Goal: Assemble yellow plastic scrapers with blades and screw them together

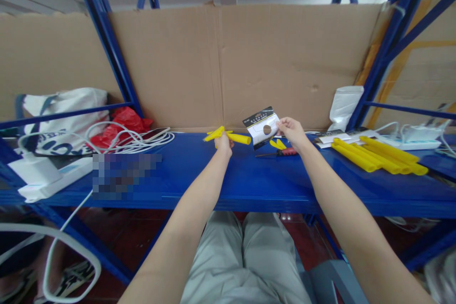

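My left hand (pixel 223 143) is closed around a yellow plastic tube (pixel 242 139) above the blue shelf. Other yellow parts (pixel 214 133) stick out on the far side of that hand; how they join the tube is hidden. Between its fingertips my right hand (pixel 292 131) pinches the right edge of a black and white printed card (pixel 257 127), which is tilted and has a round hole. Below the card, a screwdriver (pixel 288 151) with a red handle lies on the shelf beside small flat yellow pieces (pixel 279 144).
Several yellow tubes (pixel 372 156) lie at the right, near more printed cards (pixel 333 137) and a white pouch (pixel 345 104). White cables (pixel 156 140), a red plastic bag (pixel 124 123), a cloth bag (pixel 71 109) and a power strip (pixel 71 173) occupy the left. Cardboard (pixel 171 66) stands behind.
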{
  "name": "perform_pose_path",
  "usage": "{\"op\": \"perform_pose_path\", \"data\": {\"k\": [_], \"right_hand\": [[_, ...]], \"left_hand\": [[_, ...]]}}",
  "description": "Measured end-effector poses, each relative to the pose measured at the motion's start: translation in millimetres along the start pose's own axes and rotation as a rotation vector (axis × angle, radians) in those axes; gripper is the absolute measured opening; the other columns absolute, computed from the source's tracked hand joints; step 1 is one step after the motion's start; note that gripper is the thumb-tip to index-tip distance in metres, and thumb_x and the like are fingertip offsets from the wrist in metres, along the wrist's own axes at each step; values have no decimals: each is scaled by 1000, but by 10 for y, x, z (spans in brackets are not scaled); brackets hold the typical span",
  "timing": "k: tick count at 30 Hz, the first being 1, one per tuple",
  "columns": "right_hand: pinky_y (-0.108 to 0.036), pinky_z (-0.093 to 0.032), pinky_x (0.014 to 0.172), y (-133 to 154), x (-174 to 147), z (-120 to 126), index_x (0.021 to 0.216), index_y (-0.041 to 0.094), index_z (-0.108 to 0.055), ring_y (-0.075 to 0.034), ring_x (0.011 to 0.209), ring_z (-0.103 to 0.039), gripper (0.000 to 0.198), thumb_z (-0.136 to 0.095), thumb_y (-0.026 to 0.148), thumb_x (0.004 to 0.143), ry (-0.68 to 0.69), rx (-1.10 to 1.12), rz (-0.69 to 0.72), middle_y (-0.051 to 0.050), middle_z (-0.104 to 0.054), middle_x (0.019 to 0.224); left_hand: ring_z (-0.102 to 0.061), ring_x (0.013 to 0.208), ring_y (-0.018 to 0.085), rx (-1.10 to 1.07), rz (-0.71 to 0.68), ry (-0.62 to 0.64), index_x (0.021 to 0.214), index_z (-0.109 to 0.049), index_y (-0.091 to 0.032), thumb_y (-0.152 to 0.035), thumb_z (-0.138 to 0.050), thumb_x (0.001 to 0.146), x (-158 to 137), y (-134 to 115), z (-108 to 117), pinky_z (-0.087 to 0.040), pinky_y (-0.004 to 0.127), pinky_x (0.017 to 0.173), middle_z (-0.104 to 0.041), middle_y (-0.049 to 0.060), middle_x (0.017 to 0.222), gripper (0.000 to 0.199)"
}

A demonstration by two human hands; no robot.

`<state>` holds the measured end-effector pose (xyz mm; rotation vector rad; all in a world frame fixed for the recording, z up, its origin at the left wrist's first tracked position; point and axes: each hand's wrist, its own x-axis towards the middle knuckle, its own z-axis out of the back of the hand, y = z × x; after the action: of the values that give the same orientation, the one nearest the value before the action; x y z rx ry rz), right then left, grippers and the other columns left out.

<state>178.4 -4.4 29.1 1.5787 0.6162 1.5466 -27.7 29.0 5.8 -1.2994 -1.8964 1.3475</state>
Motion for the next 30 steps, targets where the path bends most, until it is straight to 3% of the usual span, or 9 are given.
{"op": "perform_pose_path", "data": {"k": [4,15,22,26,30], "right_hand": [[-22,-46,52,-9,-4,-20,65,18,-51,-9,45,-53,25,-66,37,73,17,7,-29,3,-56,49],[-29,-53,67,-33,-88,-199,68,18,-49,-11,53,-62,25,-66,35,74,130,108,-113,1,-62,58],[-32,-54,64,-62,-102,-249,65,19,-50,-13,55,-61,23,-67,32,72,112,63,-104,1,-63,58],[-33,-54,69,-86,-113,-279,65,20,-48,-14,59,-64,20,-63,27,75,106,80,-117,1,-63,58],[-32,-54,71,-89,-118,-292,66,20,-47,-13,60,-65,18,-61,21,78,81,90,-135,2,-63,58]], "left_hand": [[-47,39,5,-22,7,36,100,-54,-17,-25,-45,88,-3,-4,-12,-36,16,41,-54,-3,59,17],[-59,50,10,-63,81,305,87,-62,-15,-24,-53,83,-45,61,-87,-44,18,46,-63,2,60,13],[-65,73,15,-15,16,506,78,-65,-17,-21,-58,78,-223,45,-140,-51,25,64,-70,6,80,8],[-65,74,17,170,-20,437,71,-63,-19,-20,-62,72,-193,77,-109,-48,27,63,-70,5,77,1],[-63,77,18,217,-82,477,72,-64,-20,-22,-65,67,-116,120,-82,-45,28,66,-71,5,78,6]]}}
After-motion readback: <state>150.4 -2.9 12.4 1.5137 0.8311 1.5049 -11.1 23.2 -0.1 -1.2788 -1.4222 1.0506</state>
